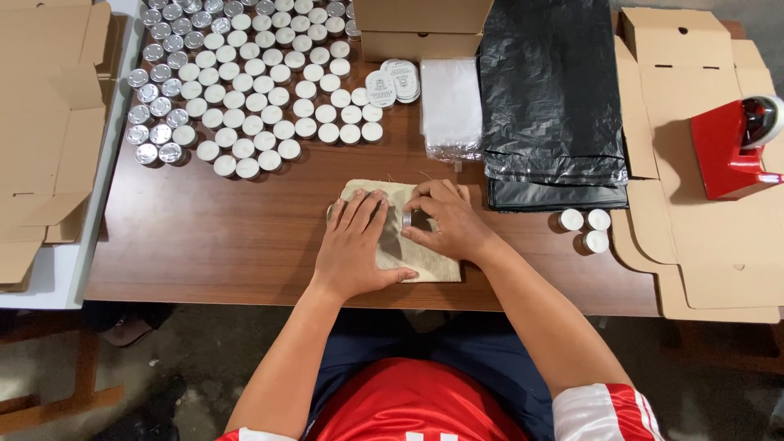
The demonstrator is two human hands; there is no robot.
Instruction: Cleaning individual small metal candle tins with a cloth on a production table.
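Right hand (445, 224) pinching small tin (411, 220) over burlap pouch (408, 245) at table's (204, 237) near edge, tin just right of left hand (355, 241) pressed flat, fingers spread, on pouch's left half.

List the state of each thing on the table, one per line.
Left hand: flat on the burlap pouch.
Right hand: pinching a small tin at the pouch.
Candle tins: grouped upright.
Black bags: stacked flat.
Cardboard boxes: unfolded flat.
Tape dispenser: standing on cardboard.
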